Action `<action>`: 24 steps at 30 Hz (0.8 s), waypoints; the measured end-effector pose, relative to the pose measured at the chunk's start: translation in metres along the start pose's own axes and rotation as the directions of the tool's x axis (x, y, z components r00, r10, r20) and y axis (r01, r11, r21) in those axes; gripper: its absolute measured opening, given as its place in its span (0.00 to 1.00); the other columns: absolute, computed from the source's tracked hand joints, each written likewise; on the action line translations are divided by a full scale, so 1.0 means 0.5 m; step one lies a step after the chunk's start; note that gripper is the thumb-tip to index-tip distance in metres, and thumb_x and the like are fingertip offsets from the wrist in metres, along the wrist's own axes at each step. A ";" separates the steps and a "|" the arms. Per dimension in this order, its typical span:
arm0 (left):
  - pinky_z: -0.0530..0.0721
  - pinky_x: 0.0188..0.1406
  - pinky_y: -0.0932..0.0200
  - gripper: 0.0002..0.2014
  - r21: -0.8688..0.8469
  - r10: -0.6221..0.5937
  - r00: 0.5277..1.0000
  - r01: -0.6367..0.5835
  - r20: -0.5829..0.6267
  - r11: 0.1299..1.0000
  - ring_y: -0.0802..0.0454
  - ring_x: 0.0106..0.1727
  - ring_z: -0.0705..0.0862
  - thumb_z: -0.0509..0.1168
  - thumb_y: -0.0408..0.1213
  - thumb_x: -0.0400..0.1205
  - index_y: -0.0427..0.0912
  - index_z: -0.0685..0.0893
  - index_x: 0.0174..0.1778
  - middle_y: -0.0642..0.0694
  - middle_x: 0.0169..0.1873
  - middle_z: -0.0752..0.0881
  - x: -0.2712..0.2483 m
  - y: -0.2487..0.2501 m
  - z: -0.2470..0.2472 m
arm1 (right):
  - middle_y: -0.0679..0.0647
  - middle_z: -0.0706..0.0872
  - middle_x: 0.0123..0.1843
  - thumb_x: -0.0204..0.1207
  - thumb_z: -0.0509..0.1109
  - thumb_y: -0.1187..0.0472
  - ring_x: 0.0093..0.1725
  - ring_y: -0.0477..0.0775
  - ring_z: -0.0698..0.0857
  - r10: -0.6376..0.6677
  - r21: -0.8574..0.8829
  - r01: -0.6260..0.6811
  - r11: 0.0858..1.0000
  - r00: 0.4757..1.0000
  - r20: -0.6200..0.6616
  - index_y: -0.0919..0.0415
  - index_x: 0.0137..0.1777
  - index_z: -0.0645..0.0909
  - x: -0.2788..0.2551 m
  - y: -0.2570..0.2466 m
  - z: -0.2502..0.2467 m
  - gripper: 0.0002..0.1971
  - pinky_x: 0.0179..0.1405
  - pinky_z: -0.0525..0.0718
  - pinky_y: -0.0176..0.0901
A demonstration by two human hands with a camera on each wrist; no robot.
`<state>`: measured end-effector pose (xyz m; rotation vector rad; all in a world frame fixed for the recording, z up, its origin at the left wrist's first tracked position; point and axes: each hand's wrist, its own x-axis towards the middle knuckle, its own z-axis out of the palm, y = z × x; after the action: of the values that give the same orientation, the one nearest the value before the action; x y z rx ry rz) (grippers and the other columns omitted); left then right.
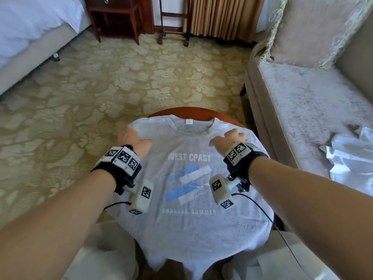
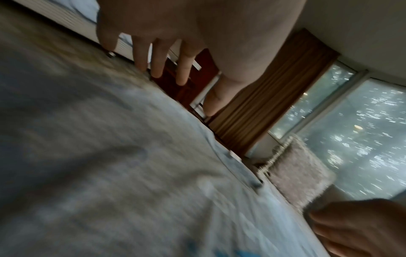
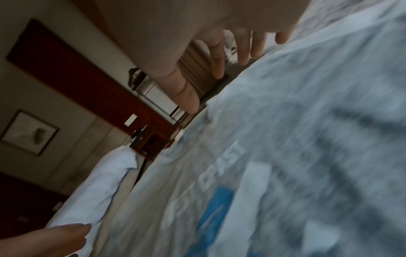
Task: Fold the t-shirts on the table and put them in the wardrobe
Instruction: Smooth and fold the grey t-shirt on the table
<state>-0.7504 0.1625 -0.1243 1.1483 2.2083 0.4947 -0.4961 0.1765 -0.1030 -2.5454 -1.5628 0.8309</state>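
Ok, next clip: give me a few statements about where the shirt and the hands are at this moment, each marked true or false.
1. The grey t-shirt lies spread print-side up over the round table. True.
2. The t-shirt is already folded in half. False: it lies full length, collar at the far edge, hem hanging over the near edge.
3. The left hand and the right hand are at the shirt's shoulders, either side of the collar. True.
4. The right hand grips a bunch of cloth in a fist. False: the right wrist view shows its fingers extended, not closed round cloth.
5. A white garment lies on the sofa to the right. True.
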 end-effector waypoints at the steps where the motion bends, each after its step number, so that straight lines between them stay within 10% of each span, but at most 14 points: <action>1: 0.84 0.60 0.41 0.34 -0.014 -0.081 0.997 0.081 -0.019 0.997 0.35 0.62 0.81 0.71 0.47 0.69 0.35 0.74 0.69 0.42 0.65 0.79 0.013 -0.032 -0.025 | 0.58 0.64 0.79 0.70 0.67 0.38 0.76 0.62 0.67 -0.057 -0.036 0.058 0.998 0.998 0.031 0.55 0.82 0.58 -0.015 -0.027 0.018 0.43 0.72 0.71 0.59; 3: 0.83 0.62 0.40 0.39 -0.095 -0.215 0.977 0.215 0.012 0.972 0.32 0.64 0.82 0.70 0.48 0.71 0.33 0.71 0.76 0.34 0.66 0.81 0.034 -0.099 -0.059 | 0.57 0.63 0.80 0.69 0.69 0.36 0.78 0.62 0.65 -0.150 -0.042 0.155 0.987 0.984 0.099 0.54 0.83 0.59 -0.050 -0.082 0.056 0.45 0.73 0.71 0.59; 6: 0.82 0.51 0.50 0.20 -0.146 -0.198 0.963 0.226 0.180 0.963 0.36 0.65 0.82 0.59 0.39 0.88 0.36 0.77 0.74 0.35 0.68 0.81 0.042 -0.179 -0.088 | 0.54 0.56 0.84 0.67 0.71 0.33 0.82 0.60 0.59 -0.245 -0.050 0.260 0.964 0.947 0.209 0.49 0.83 0.58 -0.087 -0.150 0.120 0.47 0.77 0.66 0.62; 9: 0.78 0.34 0.55 0.16 -0.304 -0.230 0.886 0.367 0.403 0.879 0.44 0.37 0.87 0.59 0.43 0.88 0.39 0.91 0.51 0.40 0.43 0.90 0.044 -0.229 -0.082 | 0.53 0.43 0.87 0.68 0.69 0.30 0.85 0.60 0.47 -0.329 -0.113 0.372 0.921 0.900 0.285 0.44 0.85 0.52 -0.121 -0.205 0.185 0.49 0.81 0.58 0.65; 12: 0.85 0.60 0.41 0.24 -0.408 -0.231 0.850 0.444 0.473 0.797 0.38 0.52 0.88 0.72 0.44 0.78 0.33 0.84 0.66 0.36 0.55 0.88 0.075 -0.273 -0.061 | 0.54 0.32 0.86 0.68 0.66 0.27 0.85 0.62 0.35 -0.397 -0.201 0.482 0.853 0.848 0.350 0.42 0.85 0.43 -0.144 -0.240 0.244 0.52 0.81 0.49 0.69; 18: 0.87 0.33 0.61 0.04 -0.712 -0.219 0.948 0.317 0.230 0.626 0.47 0.38 0.85 0.70 0.26 0.79 0.34 0.81 0.41 0.38 0.41 0.85 0.100 -0.277 -0.116 | 0.54 0.24 0.83 0.65 0.68 0.25 0.81 0.64 0.26 -0.404 -0.337 0.535 0.775 0.829 0.387 0.42 0.84 0.35 -0.156 -0.243 0.301 0.58 0.80 0.46 0.74; 24: 0.89 0.47 0.46 0.17 -0.767 -0.310 0.940 0.302 0.141 0.567 0.42 0.46 0.89 0.82 0.38 0.60 0.39 0.86 0.42 0.37 0.45 0.90 0.113 -0.295 -0.144 | 0.50 0.35 0.85 0.58 0.80 0.39 0.84 0.61 0.34 -0.425 -0.235 0.492 0.838 0.860 0.283 0.44 0.82 0.50 -0.148 -0.274 0.293 0.56 0.78 0.55 0.74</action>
<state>-0.9122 0.1233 -0.1722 0.2675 1.7844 1.1587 -0.7013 0.1471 -0.1554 -2.1226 -2.4118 0.8865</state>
